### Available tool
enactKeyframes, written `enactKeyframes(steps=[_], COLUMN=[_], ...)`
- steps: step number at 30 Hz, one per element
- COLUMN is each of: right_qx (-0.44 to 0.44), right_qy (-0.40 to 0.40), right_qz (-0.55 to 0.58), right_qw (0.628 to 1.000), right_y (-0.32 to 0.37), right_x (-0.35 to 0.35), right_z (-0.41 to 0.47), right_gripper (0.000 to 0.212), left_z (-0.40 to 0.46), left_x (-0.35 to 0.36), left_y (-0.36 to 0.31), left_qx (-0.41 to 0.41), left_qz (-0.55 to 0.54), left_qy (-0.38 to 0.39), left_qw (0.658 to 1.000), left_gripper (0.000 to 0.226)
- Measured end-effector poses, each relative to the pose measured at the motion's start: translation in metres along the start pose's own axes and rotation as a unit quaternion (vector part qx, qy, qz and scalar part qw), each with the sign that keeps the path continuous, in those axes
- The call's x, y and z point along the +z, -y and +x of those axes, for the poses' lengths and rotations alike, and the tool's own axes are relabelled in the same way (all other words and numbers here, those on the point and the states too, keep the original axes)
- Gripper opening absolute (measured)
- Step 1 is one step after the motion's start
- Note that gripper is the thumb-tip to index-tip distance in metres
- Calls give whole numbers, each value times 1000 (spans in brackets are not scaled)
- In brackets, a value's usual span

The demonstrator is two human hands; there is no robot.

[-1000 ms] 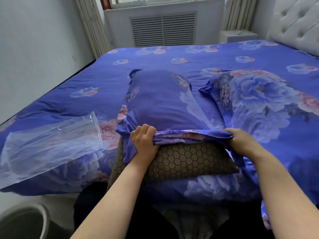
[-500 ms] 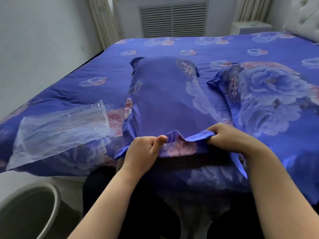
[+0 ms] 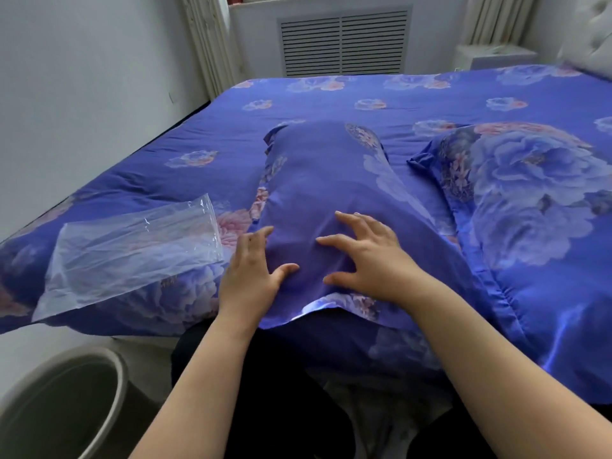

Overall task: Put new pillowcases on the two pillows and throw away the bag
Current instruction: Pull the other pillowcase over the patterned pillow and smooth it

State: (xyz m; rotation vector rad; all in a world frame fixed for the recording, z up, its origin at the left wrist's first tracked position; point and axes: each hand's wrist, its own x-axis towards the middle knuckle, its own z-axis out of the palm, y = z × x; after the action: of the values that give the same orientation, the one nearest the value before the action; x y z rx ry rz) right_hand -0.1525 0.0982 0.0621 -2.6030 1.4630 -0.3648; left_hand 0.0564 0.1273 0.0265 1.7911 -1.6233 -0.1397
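Both hands are seen spread flat, fingers splayed wide, nothing grasped. The left hand (image 3: 253, 276) is laid against the 9 o'clock edge of the near pillow (image 3: 331, 207), thumb on top. The right hand (image 3: 367, 256) is pressed palm-down on the pillow's upper face. This pillow is fully covered by its blue floral pillowcase. The second pillow (image 3: 530, 207), likewise cased, is noted at 3 o'clock, touching the first. The clear bag (image 3: 129, 250) lies on the bed (image 3: 430, 94) at 9 o'clock, just beside the left hand. A bin (image 3: 112, 379) stands at 7 o'clock.

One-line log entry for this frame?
step: smoothing case | left hand: flat on pillow | right hand: flat | bag: on bed
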Motion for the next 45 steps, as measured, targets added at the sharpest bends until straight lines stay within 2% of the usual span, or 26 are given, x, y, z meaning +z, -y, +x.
enactKeyframes(steps=[1,2,5,9,11,13,14,16,18,19,20,22,24,26,27,29,31,33,35,37,38,39,40,42,43,45], right_qx=[5,13,38,65,68,49,43,53,70,64,47,40,90,117,121,130,119,71,43,42,58,76,91,102,114,139], right_qy=[26,28,-29,-38,-26,-5,-1,-22,-76,-124,-187,-244,-179,-23,47,131,171,185,177,138,99,50,0,-83,-105,-136], right_qz=[-24,-41,-69,-30,-3,-3,-13,-39,-51,-53,-58,-73,-15,141,221,288,310,338,335,168,68,1,-22,3,27,56], right_qw=[999,999,996,997,997,999,999,998,993,989,980,966,980,983,967,940,928,920,925,975,991,996,996,991,987,979], right_y=[2,5,7,0,-5,-6,-5,-7,-8,-8,-9,-8,-6,-10,-10,-14,-18,-21,-26,-35,-40,-44,-47,-50,-48,-41], right_x=[5,9,14,7,1,-4,-5,-5,-1,3,6,8,-2,-18,-26,-39,-49,-56,-62,-59,-55,-50,-43,-28,-22,-17], right_z=[3,5,11,17,22,26,27,31,33,34,35,36,43,52,55,57,54,51,47,45,45,45,47,53,56,60], right_gripper=[75,82,89,86,80,73,72,70,57,42,27,10,9,14,20,27,23,17,34,62,69,64,49,26,21,18], left_z=[6,12,25,36,39,45,50,57,51,44,34,15,9,14,17,26,32,37,45,52,57,61,64,67,68,68], left_x=[0,2,9,8,1,-7,-10,-12,-3,6,17,34,44,47,47,47,45,38,32,28,28,30,32,36,40,43], left_y=[6,10,13,10,0,-11,-19,-31,-45,-50,-54,-57,-51,-40,-34,-29,-31,-40,-50,-55,-57,-57,-55,-48,-44,-39], left_qx=[16,21,22,120,89,14,-12,-32,-32,-32,-37,-22,29,92,111,146,176,154,85,34,32,35,42,68,78,64], left_qz=[18,24,19,-26,-152,-259,-270,-224,-219,-237,-248,-225,-132,-50,-27,2,0,-44,-99,-142,-154,-157,-152,-92,-39,38], left_qy=[9,32,74,5,0,18,7,-66,-125,-136,-134,-106,-52,-35,-50,-99,-140,-147,-133,-115,-106,-93,-75,-42,-37,-61], left_qw=[1000,999,997,992,984,966,963,972,967,961,959,968,989,994,992,984,974,976,983,983,982,982,985,993,996,995], left_gripper=[62,56,21,8,17,23,21,13,10,10,13,27,51,71,72,57,32,20,14,10,12,13,15,24,28,21])
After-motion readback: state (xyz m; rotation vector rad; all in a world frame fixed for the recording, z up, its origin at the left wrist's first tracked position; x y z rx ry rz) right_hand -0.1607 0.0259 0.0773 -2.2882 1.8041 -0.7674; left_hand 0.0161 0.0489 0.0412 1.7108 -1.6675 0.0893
